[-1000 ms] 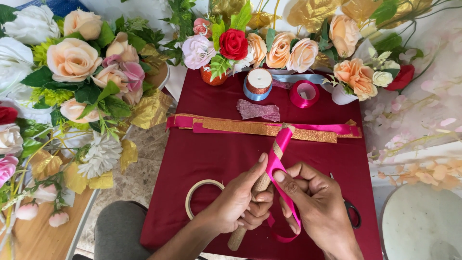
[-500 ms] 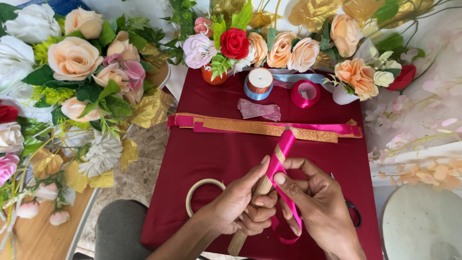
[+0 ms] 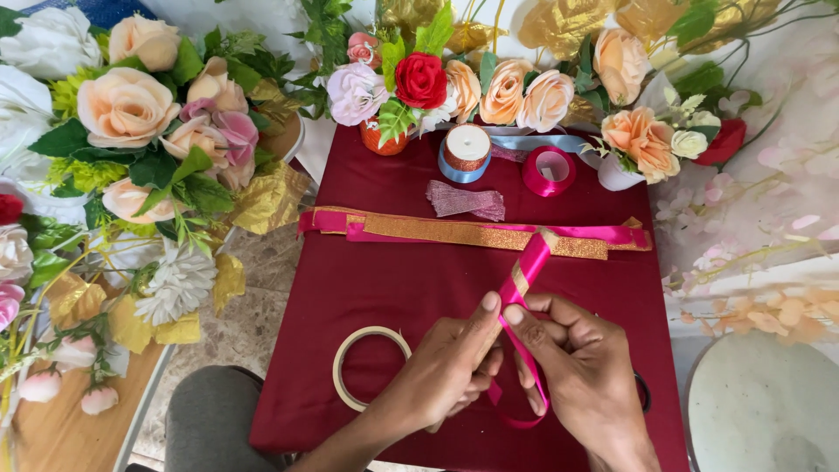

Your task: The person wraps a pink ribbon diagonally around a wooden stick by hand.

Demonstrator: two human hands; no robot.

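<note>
A small table draped in a dark red cloth [image 3: 376,288] carries the materials. Near its far edge stand a small orange pot of roses [image 3: 384,140], 1 blue-and-copper ribbon spool [image 3: 467,150], 1 pink ribbon spool [image 3: 549,170] and a folded pink glitter strip [image 3: 466,200]. A long gold-and-pink ribbon band [image 3: 463,231] spans the table from left edge to right edge, and a cream tape ring [image 3: 367,367] lies near the near-left corner.

Left hand [image 3: 446,371] and right hand [image 3: 581,363] close together, fingers curled, thumbs meeting, both pinching.
</note>
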